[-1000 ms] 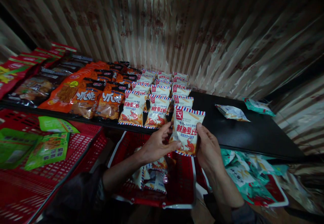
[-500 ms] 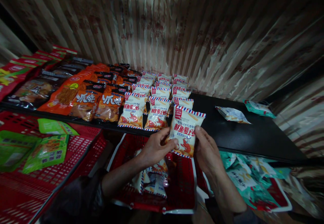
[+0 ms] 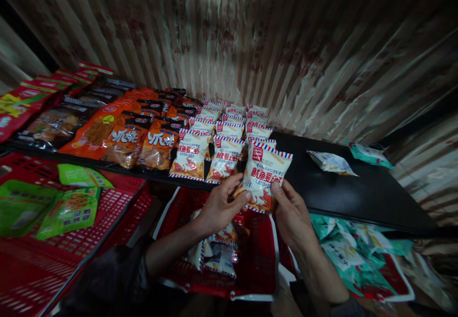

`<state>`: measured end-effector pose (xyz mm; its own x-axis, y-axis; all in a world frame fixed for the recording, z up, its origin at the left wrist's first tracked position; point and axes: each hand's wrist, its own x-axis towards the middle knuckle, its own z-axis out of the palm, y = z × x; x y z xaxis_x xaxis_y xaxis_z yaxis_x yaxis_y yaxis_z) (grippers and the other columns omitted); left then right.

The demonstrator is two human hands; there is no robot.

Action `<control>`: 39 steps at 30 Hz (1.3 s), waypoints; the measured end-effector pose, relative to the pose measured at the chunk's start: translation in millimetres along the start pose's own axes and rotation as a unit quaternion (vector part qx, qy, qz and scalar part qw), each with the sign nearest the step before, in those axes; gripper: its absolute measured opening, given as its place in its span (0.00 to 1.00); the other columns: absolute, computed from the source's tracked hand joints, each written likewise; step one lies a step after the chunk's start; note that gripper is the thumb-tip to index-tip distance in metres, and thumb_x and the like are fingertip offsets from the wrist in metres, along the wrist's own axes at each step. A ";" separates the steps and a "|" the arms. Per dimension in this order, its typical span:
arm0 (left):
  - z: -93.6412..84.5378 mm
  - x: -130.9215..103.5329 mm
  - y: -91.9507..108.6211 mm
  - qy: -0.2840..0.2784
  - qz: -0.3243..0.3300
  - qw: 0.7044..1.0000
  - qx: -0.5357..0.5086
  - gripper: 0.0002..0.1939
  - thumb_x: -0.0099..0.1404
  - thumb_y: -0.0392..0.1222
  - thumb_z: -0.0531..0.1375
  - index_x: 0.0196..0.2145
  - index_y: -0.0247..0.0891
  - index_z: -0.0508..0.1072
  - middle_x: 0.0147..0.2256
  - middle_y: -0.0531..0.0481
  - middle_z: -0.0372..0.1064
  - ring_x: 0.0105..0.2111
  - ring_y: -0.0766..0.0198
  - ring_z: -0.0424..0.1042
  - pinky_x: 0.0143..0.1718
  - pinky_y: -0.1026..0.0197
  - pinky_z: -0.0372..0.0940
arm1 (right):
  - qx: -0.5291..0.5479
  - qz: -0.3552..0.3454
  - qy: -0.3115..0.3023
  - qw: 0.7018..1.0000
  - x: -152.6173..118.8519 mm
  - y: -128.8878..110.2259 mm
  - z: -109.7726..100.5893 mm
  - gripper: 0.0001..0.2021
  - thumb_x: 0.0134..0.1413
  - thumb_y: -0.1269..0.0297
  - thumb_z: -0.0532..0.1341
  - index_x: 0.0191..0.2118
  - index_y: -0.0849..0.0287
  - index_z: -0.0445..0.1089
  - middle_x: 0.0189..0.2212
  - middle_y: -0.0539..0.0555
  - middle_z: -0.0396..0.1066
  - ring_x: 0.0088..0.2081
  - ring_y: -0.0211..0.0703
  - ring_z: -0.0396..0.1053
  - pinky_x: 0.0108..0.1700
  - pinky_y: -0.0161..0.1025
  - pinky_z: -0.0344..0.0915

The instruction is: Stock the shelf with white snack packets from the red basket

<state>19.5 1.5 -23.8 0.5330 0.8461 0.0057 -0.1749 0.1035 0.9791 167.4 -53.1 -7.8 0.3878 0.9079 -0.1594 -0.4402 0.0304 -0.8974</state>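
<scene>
White, red-and-blue-edged plastic makes up the held snack packet [image 3: 266, 176], which is upright, leaning back a little, at the front edge of the black shelf [image 3: 332, 197], before the rightmost column of matching packets [image 3: 225, 159]. Its front, with red lettering and a red shrimp-like picture, faces the camera. The left hand [image 3: 222, 207] pinches its lower left side, thumb on the front and fingers curled towards the back; the right hand [image 3: 291, 212] grips the lower right side, its thumb near the lettering. Whether the packet's bottom touches the shelf, I cannot tell. The matching packets stand in three columns running back towards striped sheeting [image 3: 229, 35]. Left of them on the shelf are orange packets [image 3: 157, 145], then dark packets [image 3: 55, 123] and, at the far left, red packets [image 3: 26, 100]. To the right of the held one, a loose white packet [image 3: 331, 163] lies flat, with a teal packet [image 3: 370, 154] beyond it near the shelf's far edge. Below the hands is a red middle basket [image 3: 254, 259] with a few white-and-orange packets [image 3: 222, 257] inside. Green packets [image 3: 71, 209] lie in the red left basket [image 3: 21, 269], and teal-and-white packets [image 3: 348, 255] are heaped in the right basket [image 3: 408, 290].
</scene>
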 end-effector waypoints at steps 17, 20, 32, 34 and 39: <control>0.6 0.7 7.6 0.000 0.020 1.000 -0.006 0.24 0.64 0.51 0.58 0.53 0.35 0.70 0.49 0.42 0.73 0.41 0.56 0.75 0.32 0.60 0.73 | -0.019 0.014 0.009 1.000 -1.3 -3.0 2.7 0.19 0.44 0.51 0.71 0.42 0.52 0.75 0.43 0.53 0.79 0.48 0.52 0.74 0.48 0.45 0.71; -0.2 1.6 12.3 0.037 0.011 0.999 0.012 0.23 0.63 0.50 0.57 0.52 0.34 0.71 0.46 0.44 0.74 0.37 0.59 0.76 0.28 0.64 0.72 | -0.016 0.016 0.005 1.000 -2.9 -3.8 5.7 0.19 0.43 0.54 0.72 0.43 0.52 0.75 0.44 0.53 0.78 0.48 0.51 0.74 0.49 0.46 0.71; -6.0 2.8 14.4 0.050 0.003 0.999 0.014 0.28 0.63 0.55 0.58 0.54 0.34 0.69 0.34 0.49 0.74 0.18 0.71 0.70 0.23 0.64 0.69 | -0.047 0.019 -0.014 0.999 -5.0 -4.5 7.1 0.25 0.39 0.56 0.74 0.47 0.51 0.74 0.45 0.53 0.78 0.45 0.51 0.75 0.45 0.47 0.73; -6.5 2.4 16.0 0.051 -0.008 0.999 0.015 0.27 0.63 0.54 0.58 0.54 0.34 0.69 0.28 0.52 0.72 0.19 0.69 0.69 0.23 0.64 0.68 | -0.037 0.010 -0.003 0.999 -4.6 -3.2 6.3 0.25 0.39 0.56 0.74 0.48 0.51 0.74 0.44 0.53 0.78 0.46 0.51 0.75 0.46 0.48 0.72; -7.0 3.3 17.2 0.060 -0.030 0.997 0.042 0.24 0.63 0.51 0.58 0.52 0.35 0.69 0.33 0.49 0.75 0.22 0.68 0.70 0.23 0.64 0.66 | -0.025 0.001 0.007 1.000 -2.7 0.2 4.1 0.26 0.39 0.58 0.74 0.49 0.51 0.74 0.44 0.52 0.78 0.47 0.49 0.74 0.52 0.49 0.70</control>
<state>12.5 9.8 -8.3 0.4359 0.8970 -0.0734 -0.0733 0.1167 0.9905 163.0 -53.9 -5.8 0.3984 0.9020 -0.1666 -0.3993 0.0070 -0.9168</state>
